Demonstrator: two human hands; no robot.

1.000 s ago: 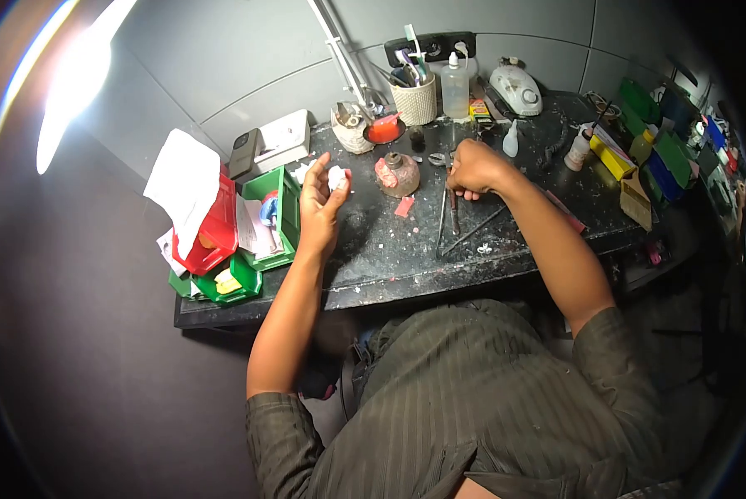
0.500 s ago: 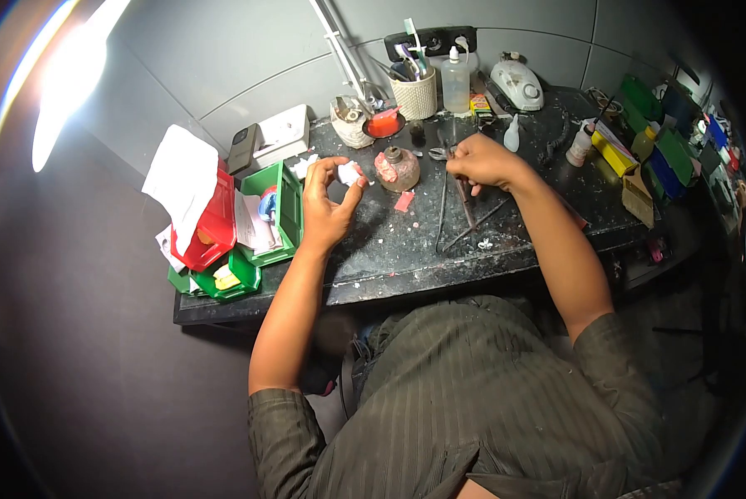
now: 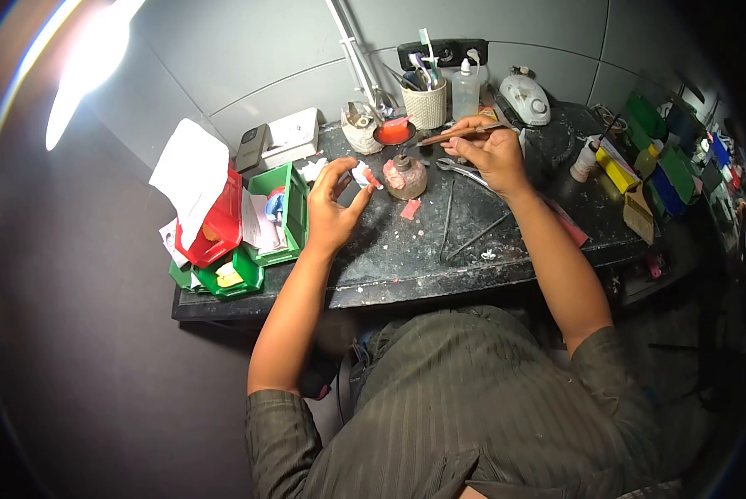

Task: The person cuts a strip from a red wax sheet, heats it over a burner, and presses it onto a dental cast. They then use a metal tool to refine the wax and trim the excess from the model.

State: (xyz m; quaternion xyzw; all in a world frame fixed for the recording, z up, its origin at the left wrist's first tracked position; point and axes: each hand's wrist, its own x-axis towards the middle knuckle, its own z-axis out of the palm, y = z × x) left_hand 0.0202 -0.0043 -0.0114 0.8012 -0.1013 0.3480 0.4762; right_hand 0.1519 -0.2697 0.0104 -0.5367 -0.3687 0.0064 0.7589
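Head view: the left hand (image 3: 331,212) is closed on a small white-and-pink piece (image 3: 364,175), pinched between thumb and fingertips and raised over the dark worktop (image 3: 364,262). The right hand (image 3: 495,160) is closed around a slender brown tool (image 3: 460,135), held much like a pen, its tip pointing towards the left hand's side and apart from the piece. Between the two grips, and nearer the left, sits a squat round jar (image 3: 406,180) with pink material on its side; a flat pink scrap (image 3: 410,209) lies just in front of it. Beneath the right grip, metal pliers (image 3: 464,171) rest on the worktop, partly covered by the hand; nearer the wearer lie two thin dark rods (image 3: 448,218), angled towards one another. Beyond the left grip are a dark dish of red material (image 3: 395,131) and, farther back, a woven cup (image 3: 425,106) holding toothbrushes. A clear bottle (image 3: 465,93) stands behind the right grip. On the outer side of the left hand, close by, is a green bin (image 3: 294,212) with papers inside; past it, a red bin (image 3: 212,233) carries white sheets (image 3: 192,175). From where I stand, the piece's finer shape cannot be made out.
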